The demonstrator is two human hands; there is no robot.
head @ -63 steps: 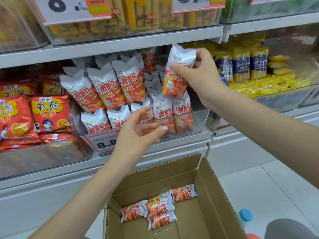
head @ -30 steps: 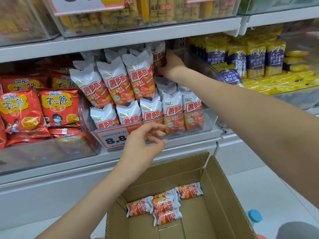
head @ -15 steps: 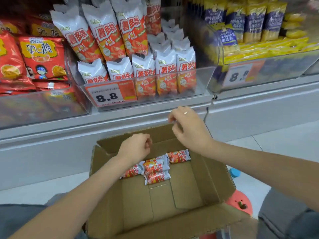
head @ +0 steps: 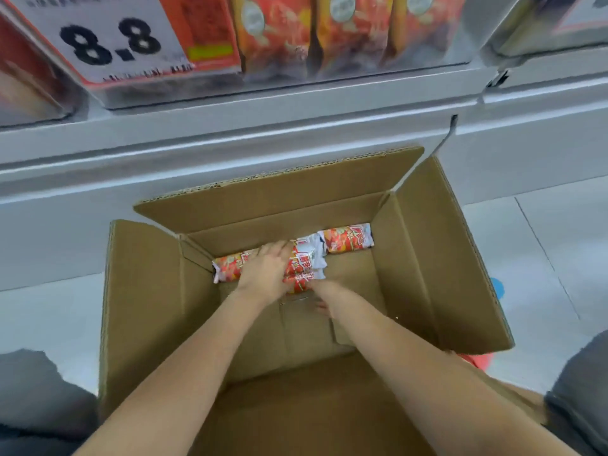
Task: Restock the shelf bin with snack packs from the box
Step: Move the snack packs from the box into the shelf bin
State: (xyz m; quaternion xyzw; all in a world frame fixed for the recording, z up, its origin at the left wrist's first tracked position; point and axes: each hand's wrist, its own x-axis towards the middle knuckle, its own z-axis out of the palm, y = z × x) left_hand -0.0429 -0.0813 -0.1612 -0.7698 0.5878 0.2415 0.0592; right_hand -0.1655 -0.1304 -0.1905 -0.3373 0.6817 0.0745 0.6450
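Currently both hands are down inside the cardboard box (head: pixel 437 274), working at the small cluster of snack packs (head: pixel 304 268) lying against the box's far wall. The left hand (head: pixel 263 273) lies palm-down over the middle of the cluster, fingers spread and curled onto the wrappers; it covers at least one pack, but whether it has closed a grip on it cannot be told. The right hand (head: pixel 324 296) sits at the near edge of the same cluster, fingertips touching the nearest pack; its fingers are largely hidden, so open or closed cannot be told.

Position of the goods: the packs lie flat on the box floor, long axes running roughly parallel to the far wall. One end of a pack (head: pixel 227 269) protrudes from under the left hand towards the box's left wall. A separate pack (head: pixel 348 238) lies apart, tucked against the far wall nearer the box's right wall, untouched by either hand.

Judgement: the left hand is nearer the bulk of the cluster; the right hand is the nearer one to the separate pack. The shelf bin (head: pixel 329 74) stands above and beyond the box's far wall, so any lift must travel up and away from the person
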